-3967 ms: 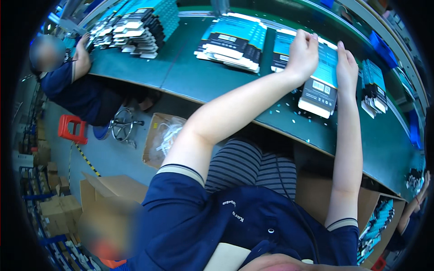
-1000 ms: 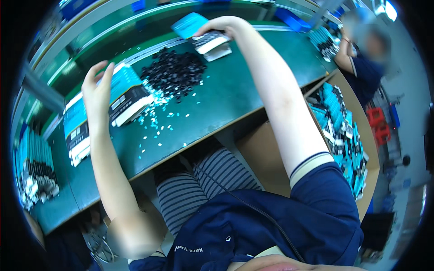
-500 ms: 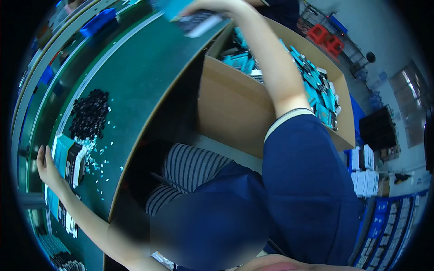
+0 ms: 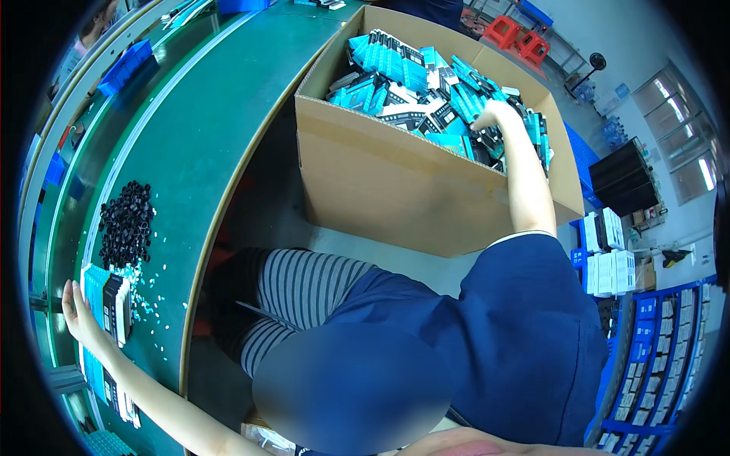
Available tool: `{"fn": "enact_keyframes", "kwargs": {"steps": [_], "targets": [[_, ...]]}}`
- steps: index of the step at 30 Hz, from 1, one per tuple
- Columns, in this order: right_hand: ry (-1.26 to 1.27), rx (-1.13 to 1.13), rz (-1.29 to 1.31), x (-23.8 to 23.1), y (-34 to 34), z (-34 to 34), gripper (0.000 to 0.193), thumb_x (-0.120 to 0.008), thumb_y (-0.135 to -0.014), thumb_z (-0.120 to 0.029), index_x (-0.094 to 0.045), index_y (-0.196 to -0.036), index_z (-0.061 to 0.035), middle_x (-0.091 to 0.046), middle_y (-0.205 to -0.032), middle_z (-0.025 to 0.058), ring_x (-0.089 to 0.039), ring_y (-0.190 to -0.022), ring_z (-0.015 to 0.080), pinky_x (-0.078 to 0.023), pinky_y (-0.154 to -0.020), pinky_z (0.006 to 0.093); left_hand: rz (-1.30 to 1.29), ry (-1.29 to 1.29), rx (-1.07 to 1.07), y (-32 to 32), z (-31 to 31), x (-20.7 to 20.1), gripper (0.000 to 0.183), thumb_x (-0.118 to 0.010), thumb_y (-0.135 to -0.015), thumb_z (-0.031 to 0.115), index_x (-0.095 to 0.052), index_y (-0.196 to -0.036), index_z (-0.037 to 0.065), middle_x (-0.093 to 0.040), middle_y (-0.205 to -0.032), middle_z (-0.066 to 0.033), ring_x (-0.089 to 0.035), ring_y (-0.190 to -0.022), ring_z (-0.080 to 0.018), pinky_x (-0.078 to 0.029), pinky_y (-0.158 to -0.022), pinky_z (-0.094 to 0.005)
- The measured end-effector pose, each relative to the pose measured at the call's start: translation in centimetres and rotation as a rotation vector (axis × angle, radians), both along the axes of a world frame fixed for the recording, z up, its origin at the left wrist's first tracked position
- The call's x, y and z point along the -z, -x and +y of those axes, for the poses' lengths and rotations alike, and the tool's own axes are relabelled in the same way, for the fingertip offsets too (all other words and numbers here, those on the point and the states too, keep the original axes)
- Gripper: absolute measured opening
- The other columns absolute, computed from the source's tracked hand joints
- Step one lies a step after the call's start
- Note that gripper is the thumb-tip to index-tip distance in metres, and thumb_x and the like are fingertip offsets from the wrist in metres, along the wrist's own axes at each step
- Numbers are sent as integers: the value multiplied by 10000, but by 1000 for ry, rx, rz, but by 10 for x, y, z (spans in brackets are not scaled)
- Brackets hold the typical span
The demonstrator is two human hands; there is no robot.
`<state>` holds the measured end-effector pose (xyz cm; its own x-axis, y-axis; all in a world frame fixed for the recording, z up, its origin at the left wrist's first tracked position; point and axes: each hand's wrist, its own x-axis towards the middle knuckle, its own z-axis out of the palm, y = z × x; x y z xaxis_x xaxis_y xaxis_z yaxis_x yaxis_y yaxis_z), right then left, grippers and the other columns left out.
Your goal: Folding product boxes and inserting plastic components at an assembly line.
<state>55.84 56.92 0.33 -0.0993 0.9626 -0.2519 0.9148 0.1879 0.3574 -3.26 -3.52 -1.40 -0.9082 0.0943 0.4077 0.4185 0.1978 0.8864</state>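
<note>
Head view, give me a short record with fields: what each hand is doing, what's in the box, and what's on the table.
right hand: reaching into the cardboard box, resting on the packages
box contents: loose heap of teal and black flat retail packages
left hand: stretched to the green table, touching a stack of teal and black packages
table items: pile of small black parts, scattered small pale bits
grasp: cannot tell for either hand

1. To your right stands the large open brown cardboard box [image 4: 426, 190], beside the long green workbench [image 4: 190, 129].
2. In it lie flat blue-and-black packets [image 4: 426, 83].
3. On the workbench, the heap of small black plastic parts [image 4: 125, 228] lies behind the stacked blue-and-black packets [image 4: 106, 304].
</note>
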Motion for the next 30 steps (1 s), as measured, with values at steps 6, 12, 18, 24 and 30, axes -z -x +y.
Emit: {"fn": "enact_keyframes", "kwargs": {"steps": [6, 12, 18, 24, 30], "targets": [[35, -199, 259, 0, 24, 10, 919, -685, -689, -591, -426, -1370, -32, -399, -1415, 216, -347, -1338, 330, -297, -1097, 400, -11, -17, -29, 10, 0, 3, 372, -592, -920, 276, -594, -1193, 24, -585, -1214, -57, -518, -1140, -144, -380, -988, -312], [215, -130, -59, 19, -18, 30, 981, -487, -724, -785, -515, -1279, 23, -475, -1356, 203, -443, -1272, 327, -356, -1055, 408, -12, -21, -7, 8, 4, 3, 383, -578, -929, 288, -592, -1205, 24, -585, -1206, -63, -524, -1131, -151, -394, -970, -324], [260, -52, -282, -9, 26, 0, 702, -623, -764, -605, -612, -1202, -55, -515, -1332, 151, -503, -1215, 315, -397, -1013, 392, 24, -41, -50, 1, 5, -1, 356, -578, -932, 282, -617, -1172, 23, -606, -1165, -62, -536, -1075, -139, -400, -955, -308], [-29, -1234, 823, -77, 173, -165, 277, -585, -875, -193, -602, -1097, -27, -634, -1068, 160, -587, -1018, 322, -459, -901, 373, 76, 14, -80, 1, 1, 3, 334, -573, -930, 279, -630, -1147, 31, -632, -1108, -55, -557, -1040, -127, -408, -928, -289], [551, -2216, 1176, -135, 225, -360, 155, -577, -769, -163, -626, -823, -27, -605, -769, 88, -572, -776, 257, -446, -837, 397, 9, -74, -18, 3, 28, -3, 322, -588, -923, 270, -629, -1142, 38, -627, -1109, -39, -552, -1065, -127, -400, -926, -295]]}}
